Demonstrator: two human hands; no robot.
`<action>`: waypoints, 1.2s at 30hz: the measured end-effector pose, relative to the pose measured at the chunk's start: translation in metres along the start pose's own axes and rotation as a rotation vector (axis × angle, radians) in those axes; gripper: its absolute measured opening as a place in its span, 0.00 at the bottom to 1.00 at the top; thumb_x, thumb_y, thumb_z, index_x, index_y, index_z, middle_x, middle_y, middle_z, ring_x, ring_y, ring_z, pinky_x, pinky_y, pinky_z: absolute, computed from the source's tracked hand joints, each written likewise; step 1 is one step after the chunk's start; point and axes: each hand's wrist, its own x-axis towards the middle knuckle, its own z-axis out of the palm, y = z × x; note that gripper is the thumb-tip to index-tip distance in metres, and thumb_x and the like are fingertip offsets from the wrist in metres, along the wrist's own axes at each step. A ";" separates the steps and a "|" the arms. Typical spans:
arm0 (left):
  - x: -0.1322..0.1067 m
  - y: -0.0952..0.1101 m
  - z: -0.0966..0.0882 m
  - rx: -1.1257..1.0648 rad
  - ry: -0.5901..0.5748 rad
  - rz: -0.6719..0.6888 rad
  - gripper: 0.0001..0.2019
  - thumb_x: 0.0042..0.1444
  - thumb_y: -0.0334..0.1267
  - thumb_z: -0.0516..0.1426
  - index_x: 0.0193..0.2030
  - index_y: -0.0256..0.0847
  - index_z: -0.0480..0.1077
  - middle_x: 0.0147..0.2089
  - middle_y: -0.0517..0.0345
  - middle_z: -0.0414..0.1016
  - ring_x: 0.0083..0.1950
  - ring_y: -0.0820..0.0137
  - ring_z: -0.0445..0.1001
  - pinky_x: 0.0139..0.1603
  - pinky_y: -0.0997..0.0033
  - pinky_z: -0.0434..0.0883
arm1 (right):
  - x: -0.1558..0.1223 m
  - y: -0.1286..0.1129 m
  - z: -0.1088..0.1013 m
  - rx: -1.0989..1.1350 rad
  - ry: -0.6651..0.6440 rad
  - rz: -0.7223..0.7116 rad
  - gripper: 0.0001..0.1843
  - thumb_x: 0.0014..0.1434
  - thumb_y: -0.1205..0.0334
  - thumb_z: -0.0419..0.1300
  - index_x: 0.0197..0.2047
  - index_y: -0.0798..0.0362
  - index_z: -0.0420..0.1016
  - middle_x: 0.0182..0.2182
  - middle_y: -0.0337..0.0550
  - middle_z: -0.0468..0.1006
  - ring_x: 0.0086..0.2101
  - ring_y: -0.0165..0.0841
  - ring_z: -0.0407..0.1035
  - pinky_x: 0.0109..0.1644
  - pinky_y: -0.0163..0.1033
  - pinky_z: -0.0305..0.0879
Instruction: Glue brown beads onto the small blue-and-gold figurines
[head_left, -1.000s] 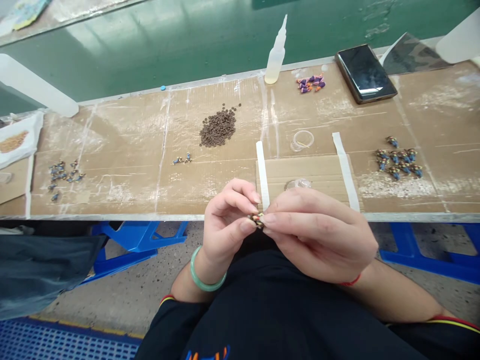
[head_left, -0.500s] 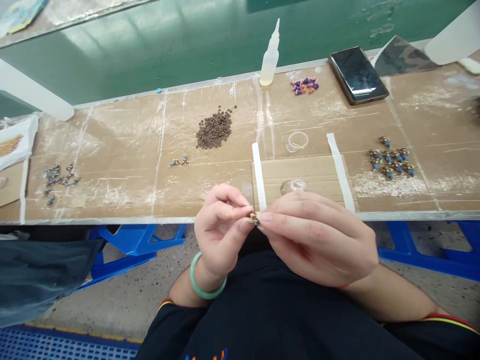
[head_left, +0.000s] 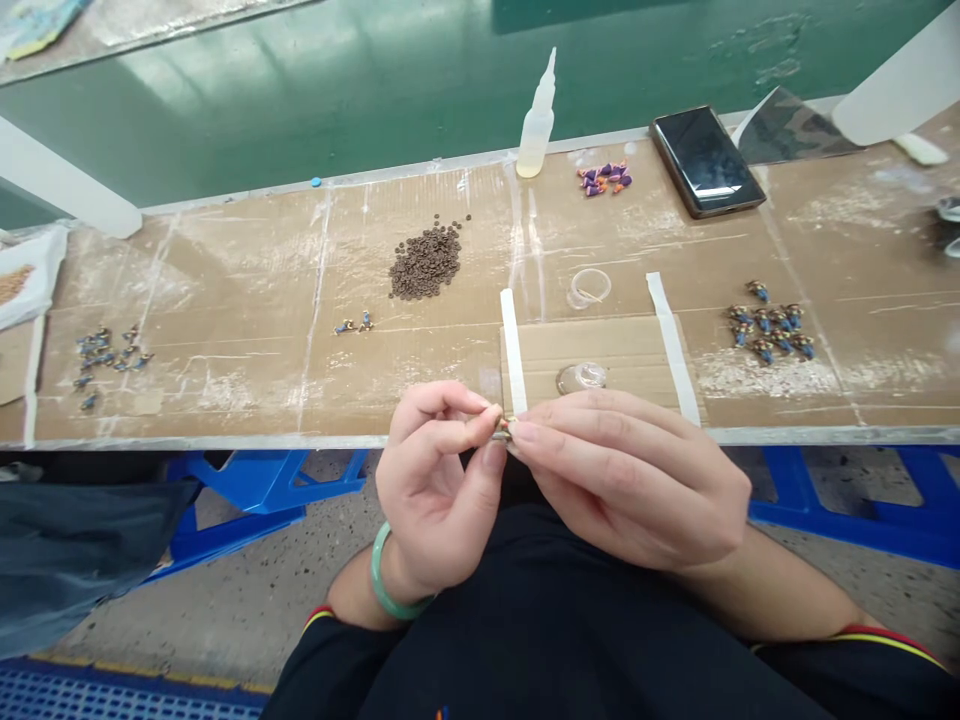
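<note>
Two curled hands pinching from opposite sides: left hand (head_left: 433, 490) and right hand (head_left: 626, 480), fingertips closed on one tiny multicoloured bead-like piece (head_left: 505, 428), midway between them, just over the desk (head_left: 225, 440) front edge. Long axis perhaps crosswise, though too small to tell. Taped cardboard sheet (head_left: 600, 345) just beyond.

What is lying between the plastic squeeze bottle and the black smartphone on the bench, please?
In the head view, a small cluster of purple and orange pieces lies between the plastic squeeze bottle and the black smartphone.
</note>
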 end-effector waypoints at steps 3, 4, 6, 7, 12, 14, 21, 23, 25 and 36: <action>0.000 -0.001 0.002 0.041 0.013 0.034 0.12 0.60 0.28 0.62 0.47 0.47 0.81 0.46 0.55 0.73 0.45 0.69 0.75 0.46 0.66 0.75 | -0.001 -0.002 0.000 -0.014 -0.008 0.014 0.10 0.63 0.76 0.63 0.42 0.51 0.78 0.37 0.42 0.85 0.39 0.32 0.80 0.43 0.35 0.84; 0.000 -0.001 0.002 0.050 0.014 0.044 0.12 0.60 0.28 0.62 0.46 0.46 0.80 0.46 0.55 0.73 0.45 0.69 0.75 0.46 0.66 0.75 | -0.001 -0.002 0.000 -0.017 -0.010 0.016 0.10 0.63 0.76 0.63 0.42 0.51 0.78 0.37 0.42 0.85 0.39 0.32 0.80 0.44 0.35 0.84; 0.000 -0.001 0.003 0.056 0.009 0.048 0.12 0.60 0.28 0.61 0.46 0.46 0.80 0.46 0.55 0.73 0.46 0.69 0.74 0.47 0.65 0.75 | -0.003 -0.003 0.000 -0.022 -0.013 0.017 0.09 0.63 0.76 0.63 0.43 0.52 0.78 0.37 0.43 0.85 0.39 0.32 0.80 0.45 0.35 0.84; 0.000 -0.001 0.003 0.053 0.005 0.048 0.12 0.60 0.27 0.61 0.47 0.46 0.80 0.46 0.55 0.73 0.46 0.69 0.74 0.48 0.65 0.75 | -0.003 -0.003 0.000 -0.024 -0.013 0.018 0.09 0.63 0.76 0.63 0.43 0.53 0.78 0.38 0.43 0.84 0.40 0.31 0.80 0.45 0.35 0.84; -0.001 -0.003 0.003 0.031 -0.013 0.050 0.13 0.60 0.27 0.60 0.47 0.46 0.79 0.47 0.55 0.74 0.46 0.69 0.74 0.47 0.65 0.74 | -0.006 -0.004 0.000 -0.028 -0.008 0.024 0.10 0.62 0.77 0.64 0.45 0.56 0.78 0.38 0.45 0.84 0.42 0.31 0.79 0.49 0.34 0.82; -0.001 -0.004 0.002 0.017 -0.016 0.059 0.14 0.59 0.25 0.59 0.47 0.46 0.79 0.48 0.55 0.74 0.47 0.69 0.74 0.48 0.65 0.74 | -0.006 -0.004 0.000 -0.021 -0.011 0.016 0.09 0.62 0.77 0.65 0.45 0.57 0.78 0.38 0.46 0.84 0.42 0.31 0.79 0.50 0.33 0.82; -0.004 -0.008 0.001 0.021 -0.013 0.069 0.16 0.59 0.25 0.58 0.48 0.48 0.78 0.48 0.56 0.73 0.47 0.68 0.73 0.48 0.64 0.74 | -0.006 -0.005 -0.001 -0.021 -0.019 0.004 0.09 0.62 0.77 0.64 0.45 0.58 0.78 0.39 0.48 0.84 0.44 0.32 0.79 0.51 0.35 0.82; -0.003 -0.008 0.001 0.027 -0.015 0.082 0.15 0.59 0.25 0.58 0.47 0.47 0.78 0.47 0.56 0.74 0.47 0.68 0.73 0.48 0.64 0.73 | -0.006 -0.004 -0.002 -0.017 -0.023 -0.001 0.09 0.62 0.77 0.64 0.45 0.59 0.78 0.39 0.50 0.84 0.45 0.32 0.78 0.52 0.34 0.81; -0.002 -0.008 0.001 0.020 -0.024 0.103 0.14 0.59 0.25 0.58 0.46 0.46 0.78 0.47 0.56 0.74 0.47 0.68 0.72 0.49 0.64 0.72 | -0.006 -0.004 -0.002 -0.019 -0.021 -0.018 0.09 0.62 0.78 0.65 0.45 0.61 0.78 0.39 0.51 0.84 0.45 0.32 0.78 0.52 0.34 0.81; -0.001 -0.008 0.004 0.046 -0.041 0.147 0.14 0.59 0.25 0.57 0.46 0.45 0.77 0.47 0.57 0.75 0.49 0.68 0.72 0.51 0.64 0.72 | -0.008 -0.008 -0.005 -0.054 0.022 -0.003 0.08 0.63 0.79 0.64 0.46 0.65 0.77 0.39 0.51 0.83 0.45 0.30 0.78 0.54 0.33 0.79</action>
